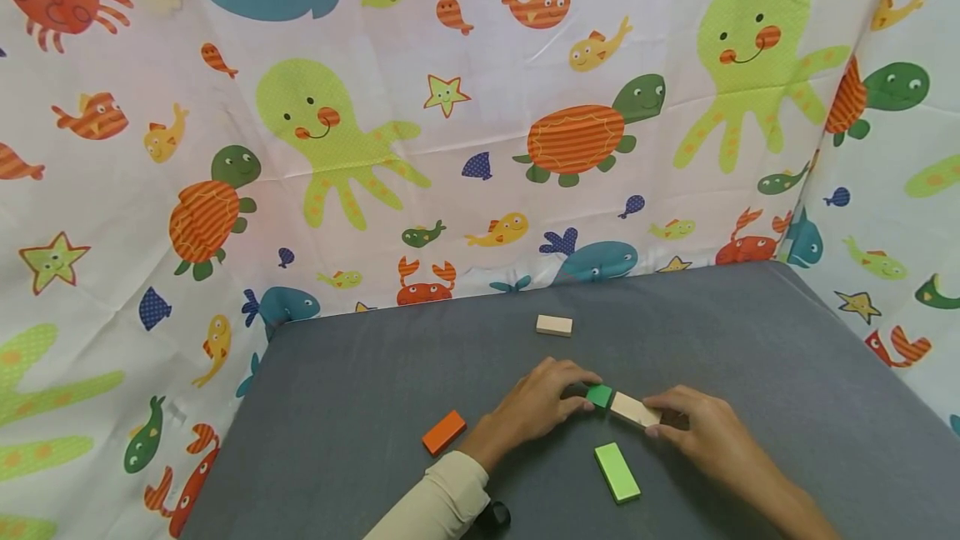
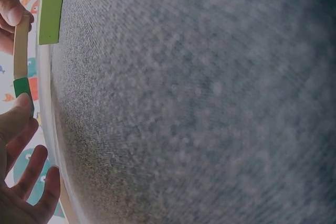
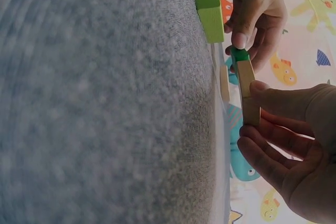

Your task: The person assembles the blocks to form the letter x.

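My left hand [image 1: 536,398] pinches a dark green block [image 1: 599,396] between thumb and fingers. From the other side, my right hand [image 1: 712,432] grips a plain wooden block [image 1: 632,410] by its far end. The two blocks meet end to end in one line, seen also in the left wrist view, where the wooden block [image 2: 20,51] runs into the green block [image 2: 23,87]. In the right wrist view a thin line crosses the wooden piece [image 3: 251,111] beside the thumb. Fingertips cover part of both blocks.
A light green block [image 1: 617,473] lies on the grey table [image 1: 337,407], nearer than the hands. To the left, beside my left forearm, is an orange block [image 1: 444,432]. Another wooden block [image 1: 554,325] lies farther back. A curtain with sea animals [image 1: 465,123] hangs behind the table.
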Action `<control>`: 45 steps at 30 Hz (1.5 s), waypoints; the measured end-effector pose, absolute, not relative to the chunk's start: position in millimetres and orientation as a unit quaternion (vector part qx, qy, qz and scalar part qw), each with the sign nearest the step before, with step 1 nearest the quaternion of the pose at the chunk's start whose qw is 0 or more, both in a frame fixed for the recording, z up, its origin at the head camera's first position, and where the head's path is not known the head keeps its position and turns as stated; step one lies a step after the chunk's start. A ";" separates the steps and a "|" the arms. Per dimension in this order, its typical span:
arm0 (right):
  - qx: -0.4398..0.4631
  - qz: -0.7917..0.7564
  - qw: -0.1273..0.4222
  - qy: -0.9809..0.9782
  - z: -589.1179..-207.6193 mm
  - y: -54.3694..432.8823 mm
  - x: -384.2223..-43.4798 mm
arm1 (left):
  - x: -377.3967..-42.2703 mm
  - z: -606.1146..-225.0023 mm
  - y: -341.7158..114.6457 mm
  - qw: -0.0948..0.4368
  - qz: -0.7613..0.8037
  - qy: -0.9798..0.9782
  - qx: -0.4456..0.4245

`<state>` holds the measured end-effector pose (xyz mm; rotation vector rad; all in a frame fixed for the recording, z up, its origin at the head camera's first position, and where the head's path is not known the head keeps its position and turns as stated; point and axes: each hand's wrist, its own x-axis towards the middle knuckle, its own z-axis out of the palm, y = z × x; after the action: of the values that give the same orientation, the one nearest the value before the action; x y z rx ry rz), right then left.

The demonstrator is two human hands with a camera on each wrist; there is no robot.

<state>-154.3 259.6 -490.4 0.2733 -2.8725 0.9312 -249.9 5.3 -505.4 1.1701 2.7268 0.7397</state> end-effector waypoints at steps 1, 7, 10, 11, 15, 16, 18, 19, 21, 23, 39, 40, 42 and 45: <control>0.089 0.308 0.054 -0.946 -490.5 259.6 -154.2 | -249.9 -505.4 5.4 0.042 0.242 0.891 0.382; 0.101 0.306 0.076 -0.944 -492.0 259.5 -154.2 | -250.4 -505.3 5.4 0.040 0.242 0.888 0.390; 0.112 0.304 0.100 -0.941 -494.2 259.6 -154.3 | -250.3 -504.9 5.8 0.040 0.240 0.887 0.393; 0.113 0.304 0.103 -0.940 -494.7 259.7 -154.4 | -250.5 -504.9 6.1 0.040 0.239 0.886 0.394; 0.117 0.307 0.115 -0.938 -495.5 259.6 -154.0 | -250.5 -504.6 7.0 0.037 0.238 0.886 0.396; 0.118 0.308 0.116 -0.937 -495.6 259.6 -154.0 | -250.4 -504.3 7.3 0.037 0.238 0.886 0.396; 0.115 0.309 0.115 -0.937 -495.1 259.6 -153.9 | -250.1 -503.9 7.6 0.037 0.239 0.886 0.396; 0.112 0.309 0.113 -0.938 -494.7 259.5 -153.9 | -250.1 -503.8 8.0 0.037 0.240 0.886 0.395; 0.111 0.308 0.109 -0.939 -494.4 259.8 -154.3 | -250.2 -503.9 8.7 0.037 0.239 0.886 0.395; 0.111 0.306 0.106 -0.940 -494.1 259.9 -154.5 | -250.3 -503.9 9.5 0.037 0.237 0.886 0.396; 0.103 0.308 0.057 -0.944 -492.2 258.7 -156.8 | -251.0 -502.8 14.9 0.054 0.212 0.890 0.400; 0.101 0.308 0.052 -0.944 -492.2 258.4 -156.9 | -251.1 -503.2 15.0 0.055 0.212 0.890 0.400; 0.105 0.310 0.044 -0.944 -492.8 258.4 -157.9 | -251.1 -503.9 14.7 0.058 0.211 0.890 0.400; 0.108 0.311 0.041 -0.943 -494.1 259.2 -158.2 | -251.1 -505.1 15.3 0.062 0.211 0.889 0.401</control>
<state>-158.2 259.2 -494.1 0.3296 -2.8889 0.9538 -251.1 15.3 -505.1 1.2130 2.6895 0.6368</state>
